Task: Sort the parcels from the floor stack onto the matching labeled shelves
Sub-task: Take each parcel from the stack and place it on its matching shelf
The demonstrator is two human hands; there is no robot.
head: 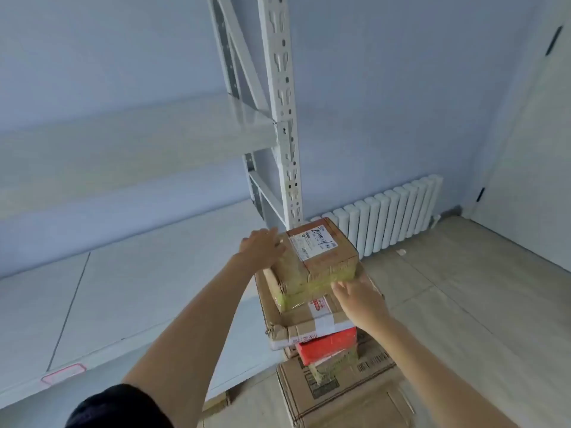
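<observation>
A brown cardboard parcel [318, 257] with a white shipping label and yellow-green tape tops the floor stack. My left hand [262, 247] lies against its left side with the fingers spread over the top edge. My right hand [358, 296] holds its near right corner, fingers tucked under the edge. Below it sit a flat taped carton [309, 322], a red parcel [327, 345] and a large printed carton [346, 393] on the floor. The white metal shelf unit stands to the left, its lowest shelf [129, 291] bare, with a red label [63, 373] on the front edge.
The shelf upright [284, 112] rises just behind the stack. A higher shelf board [123, 143] crosses the left side. A white radiator [389, 217] lines the back wall. A white door [531, 180] stands at the right. Light floor tiles [463, 304] spread to the right of the stack.
</observation>
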